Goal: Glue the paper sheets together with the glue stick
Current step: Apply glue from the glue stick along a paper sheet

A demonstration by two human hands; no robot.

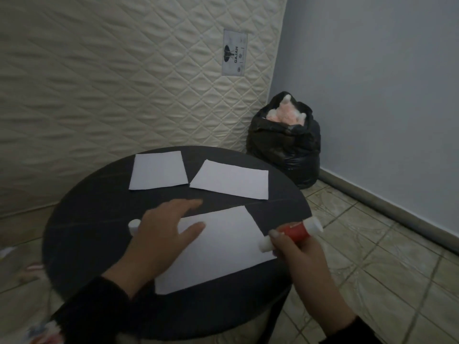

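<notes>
Three white paper sheets lie on a round dark table (99, 219). The largest sheet (223, 247) is nearest me. Two smaller sheets lie farther back, one at the left (159, 173) and one at the right (231, 182). My left hand (161, 234) rests flat on the left part of the near sheet, fingers spread. My right hand (298, 254) grips a red and white glue stick (293, 232) at the near sheet's right edge, by the table rim. A white cap (134, 225) stands on the table just left of my left hand.
A quilted mattress (124, 83) leans upright behind the table. A stuffed black bin bag (285, 145) sits in the corner by the pale wall. Tiled floor (372, 244) lies to the right.
</notes>
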